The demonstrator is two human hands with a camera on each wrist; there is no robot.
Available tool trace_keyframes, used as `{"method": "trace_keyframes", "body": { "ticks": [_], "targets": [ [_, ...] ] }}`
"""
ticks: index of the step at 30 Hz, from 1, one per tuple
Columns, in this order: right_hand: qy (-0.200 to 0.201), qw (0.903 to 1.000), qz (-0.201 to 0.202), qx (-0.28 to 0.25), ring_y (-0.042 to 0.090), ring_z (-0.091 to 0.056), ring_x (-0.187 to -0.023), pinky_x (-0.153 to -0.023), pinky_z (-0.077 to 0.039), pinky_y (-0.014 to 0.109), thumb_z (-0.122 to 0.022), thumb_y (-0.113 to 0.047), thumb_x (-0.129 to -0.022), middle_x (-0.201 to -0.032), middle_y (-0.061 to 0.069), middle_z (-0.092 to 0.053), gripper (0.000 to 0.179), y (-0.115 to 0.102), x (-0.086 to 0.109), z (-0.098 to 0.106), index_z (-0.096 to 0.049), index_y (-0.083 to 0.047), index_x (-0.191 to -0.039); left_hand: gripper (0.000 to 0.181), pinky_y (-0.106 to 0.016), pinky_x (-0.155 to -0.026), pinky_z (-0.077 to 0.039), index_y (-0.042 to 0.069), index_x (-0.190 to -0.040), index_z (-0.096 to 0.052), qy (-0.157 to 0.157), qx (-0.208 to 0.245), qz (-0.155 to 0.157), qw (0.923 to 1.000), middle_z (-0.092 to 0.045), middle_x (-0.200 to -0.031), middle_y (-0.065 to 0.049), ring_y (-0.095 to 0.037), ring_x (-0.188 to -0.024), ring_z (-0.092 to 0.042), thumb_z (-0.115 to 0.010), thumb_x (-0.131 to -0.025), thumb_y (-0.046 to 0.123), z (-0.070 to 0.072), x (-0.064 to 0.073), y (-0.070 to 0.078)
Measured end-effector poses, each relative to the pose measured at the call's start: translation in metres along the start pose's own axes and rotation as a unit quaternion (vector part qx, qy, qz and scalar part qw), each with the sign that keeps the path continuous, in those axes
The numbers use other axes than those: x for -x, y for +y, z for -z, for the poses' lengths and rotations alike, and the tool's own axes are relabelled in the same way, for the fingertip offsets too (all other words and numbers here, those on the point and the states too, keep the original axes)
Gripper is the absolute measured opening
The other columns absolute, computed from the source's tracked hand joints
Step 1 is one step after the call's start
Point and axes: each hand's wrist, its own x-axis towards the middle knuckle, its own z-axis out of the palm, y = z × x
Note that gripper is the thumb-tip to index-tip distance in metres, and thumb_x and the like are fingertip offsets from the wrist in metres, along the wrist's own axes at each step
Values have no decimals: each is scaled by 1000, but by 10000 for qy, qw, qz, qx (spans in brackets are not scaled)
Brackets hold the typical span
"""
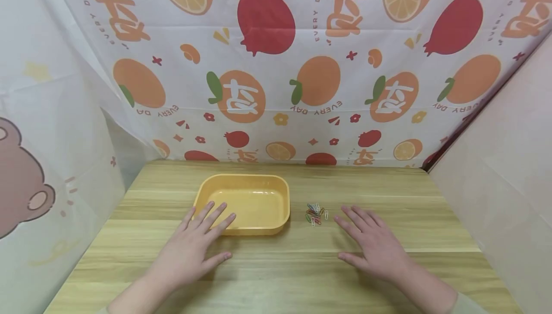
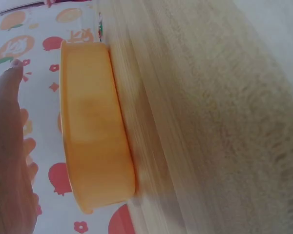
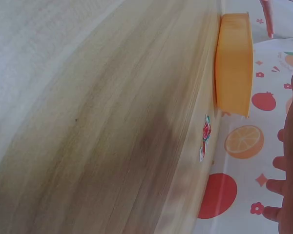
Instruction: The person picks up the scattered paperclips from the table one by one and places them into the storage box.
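A shallow yellow tray (image 1: 254,231) with rounded corners lies on the wooden table, its inside bare where it shows. My left hand (image 1: 191,244) is spread, palm down, and its fingertips overlap the tray's near left corner in the head view. To the right of the tray lies a small pile of colourful paper clips (image 1: 315,213), some of them white. My right hand (image 1: 375,242) is spread just right of the pile, fingers straight and holding nothing. In the right wrist view the paper clips (image 3: 205,136) lie between that hand and the tray (image 3: 233,63).
The wooden tabletop (image 1: 276,280) reaches back to a white curtain (image 1: 276,79) printed with fruit. Pale cloth walls (image 1: 509,146) stand along the left and right sides; the left one bears a brown bear print (image 1: 19,184).
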Motion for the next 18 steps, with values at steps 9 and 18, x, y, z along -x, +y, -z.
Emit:
{"method": "trace_keyframes", "body": {
  "ticks": [9, 18],
  "targets": [
    [-288, 9988, -383, -84, 32, -35, -143, -112, -32, 55, -57, -64, -90, -160, 5, -33, 76, 3, -1, -5, -42, -22, -152, 82, -48, -122, -1, 25, -156, -34, -26, -4, 95, 10000, -23, -164, -2, -29, -151, -16, -66, -87, 58, -5, -4, -3],
    [-344, 9970, -654, -213, 34, -47, -133, -108, -38, 55, -59, -63, -90, -148, 8, -49, 73, 8, -4, -18, -47, -22, -149, 85, -47, -122, 2, 28, -158, -28, -62, 103, 184, 9998, -25, -163, -3, -32, -149, -20, -67, -88, 57, -10, -9, -8]
  ]
}}
